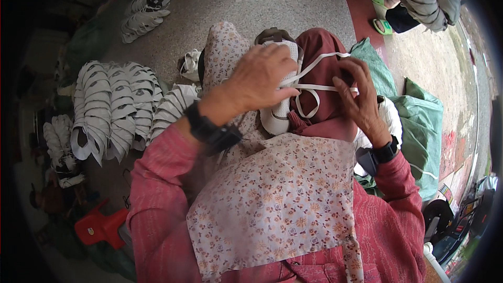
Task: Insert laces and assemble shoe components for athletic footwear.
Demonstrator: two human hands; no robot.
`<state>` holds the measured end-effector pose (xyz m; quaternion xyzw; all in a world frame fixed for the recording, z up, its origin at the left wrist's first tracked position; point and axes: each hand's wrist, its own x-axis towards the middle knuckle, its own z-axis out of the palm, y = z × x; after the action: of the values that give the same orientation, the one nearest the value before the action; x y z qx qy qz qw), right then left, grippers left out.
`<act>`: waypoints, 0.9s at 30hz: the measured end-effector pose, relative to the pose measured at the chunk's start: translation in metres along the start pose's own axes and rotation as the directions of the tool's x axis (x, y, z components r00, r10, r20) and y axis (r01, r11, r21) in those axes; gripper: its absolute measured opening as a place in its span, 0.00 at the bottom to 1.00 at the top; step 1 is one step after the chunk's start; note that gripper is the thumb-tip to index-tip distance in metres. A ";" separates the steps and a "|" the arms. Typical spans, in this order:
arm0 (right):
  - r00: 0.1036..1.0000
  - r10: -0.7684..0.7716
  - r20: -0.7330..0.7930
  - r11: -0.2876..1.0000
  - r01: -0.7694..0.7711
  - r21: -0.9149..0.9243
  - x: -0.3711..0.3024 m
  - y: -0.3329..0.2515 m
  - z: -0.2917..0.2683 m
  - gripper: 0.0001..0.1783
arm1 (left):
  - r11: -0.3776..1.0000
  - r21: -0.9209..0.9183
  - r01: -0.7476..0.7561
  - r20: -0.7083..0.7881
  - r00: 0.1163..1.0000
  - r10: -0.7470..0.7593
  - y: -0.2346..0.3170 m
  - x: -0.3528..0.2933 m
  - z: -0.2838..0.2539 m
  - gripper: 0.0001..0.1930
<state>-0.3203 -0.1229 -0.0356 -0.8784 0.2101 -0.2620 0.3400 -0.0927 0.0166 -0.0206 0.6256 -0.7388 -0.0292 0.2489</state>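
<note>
A light grey and white shoe [276,121] with a brown-green collar rests on my lap. My left hand [259,79] lies across its middle, fingers curled over the far side and thumb pointing right. A flat white shoelace [317,64] runs from under that hand toward the right, with one loop hanging over the dark red cloth. My right hand [361,102] is on the right of the shoe, its fingers bent around a stretch of the lace; the exact grip is partly hidden. The shoe's lacing holes are mostly covered by my left hand.
Stacked rows of white shoe uppers [120,105] stand on the left, with more [144,23] farther back. Green sacks [419,126] lie at the right. A red plastic object [99,228] is at the lower left. Another person's green sandals [382,26] show at the far right.
</note>
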 end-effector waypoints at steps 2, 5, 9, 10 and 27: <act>0.997 -0.082 -0.001 0.994 0.082 -0.067 -0.001 -0.008 0.001 0.14 | 0.991 0.092 -0.095 0.000 0.995 0.095 0.004 0.008 0.013 0.17; 0.928 -0.247 0.280 0.875 0.338 -0.347 -0.002 -0.014 0.000 0.11 | 0.987 0.105 -0.118 0.059 0.992 0.112 0.002 0.010 0.018 0.16; 0.921 -0.196 0.337 0.980 0.199 0.025 -0.008 -0.026 -0.016 0.08 | 0.984 -0.178 0.007 0.167 0.986 0.023 -0.003 0.001 0.008 0.13; 0.923 -0.199 0.330 0.979 0.203 0.022 -0.009 -0.027 -0.022 0.08 | 0.985 -0.172 0.000 0.165 0.986 0.029 -0.007 -0.001 0.001 0.13; 0.842 0.533 0.082 -0.305 0.101 0.947 -0.078 0.088 -0.093 0.12 | 0.058 -0.924 -0.377 -0.310 0.653 -0.692 -0.021 -0.117 -0.138 0.12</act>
<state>-0.4535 -0.1851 -0.0642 -0.1259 0.1514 -0.4210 0.8855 -0.0069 0.1591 0.0541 0.3208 -0.2517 -0.2999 0.8625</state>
